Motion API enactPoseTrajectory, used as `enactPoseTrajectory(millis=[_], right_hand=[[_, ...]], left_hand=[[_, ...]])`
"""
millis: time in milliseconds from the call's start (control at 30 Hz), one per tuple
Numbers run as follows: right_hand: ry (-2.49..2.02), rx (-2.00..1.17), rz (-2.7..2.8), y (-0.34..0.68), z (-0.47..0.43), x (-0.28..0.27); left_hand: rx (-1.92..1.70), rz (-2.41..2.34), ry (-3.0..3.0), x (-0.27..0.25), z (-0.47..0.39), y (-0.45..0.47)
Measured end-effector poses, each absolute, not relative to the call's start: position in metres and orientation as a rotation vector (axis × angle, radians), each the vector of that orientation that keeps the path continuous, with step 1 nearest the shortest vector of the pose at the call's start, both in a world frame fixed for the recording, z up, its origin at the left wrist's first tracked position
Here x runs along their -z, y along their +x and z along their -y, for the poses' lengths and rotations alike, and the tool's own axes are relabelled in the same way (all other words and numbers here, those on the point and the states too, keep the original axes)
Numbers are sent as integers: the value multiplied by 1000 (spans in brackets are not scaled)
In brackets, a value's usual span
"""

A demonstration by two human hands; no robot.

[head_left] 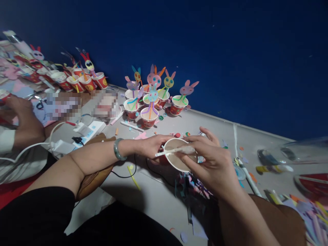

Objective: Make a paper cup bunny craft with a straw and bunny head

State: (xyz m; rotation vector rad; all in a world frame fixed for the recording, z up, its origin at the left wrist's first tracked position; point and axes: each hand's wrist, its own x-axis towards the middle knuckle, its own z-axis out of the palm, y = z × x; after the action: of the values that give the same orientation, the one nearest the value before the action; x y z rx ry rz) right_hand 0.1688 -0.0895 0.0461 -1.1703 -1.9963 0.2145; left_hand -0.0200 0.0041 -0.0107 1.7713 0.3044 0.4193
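Note:
My left hand (155,148), with a jade-coloured bangle at the wrist, is closed around the left side of a paper cup (176,165). The cup's open mouth is tilted towards me and its pale inside shows. Thumb and fingers of my right hand (208,155) pinch a thin white stick (170,151) that lies across the cup's mouth, its left end reaching past the rim. A whitish, blurred part of the stick is near my fingertips; I cannot make out its exact kind.
Behind my hands stand several red paper cups with paper rabbit figures (150,118). More decorated cups (87,83) line the wall at left. Beside them are a person's arm (28,126) and a white power strip (89,131). Paper scraps, markers and cables lie about the table (151,198).

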Motion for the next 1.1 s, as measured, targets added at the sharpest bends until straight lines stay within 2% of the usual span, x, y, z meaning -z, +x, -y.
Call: enactPoseTrajectory(millis=[433,1100], right_hand=[[-1243,-410,1824,182,77,-39],[-1235,-348,1801,177,71,-31]], left_hand=[[-385,-262,1615,3,-7,-15],[-408,-276,1664,5,-9,-15]])
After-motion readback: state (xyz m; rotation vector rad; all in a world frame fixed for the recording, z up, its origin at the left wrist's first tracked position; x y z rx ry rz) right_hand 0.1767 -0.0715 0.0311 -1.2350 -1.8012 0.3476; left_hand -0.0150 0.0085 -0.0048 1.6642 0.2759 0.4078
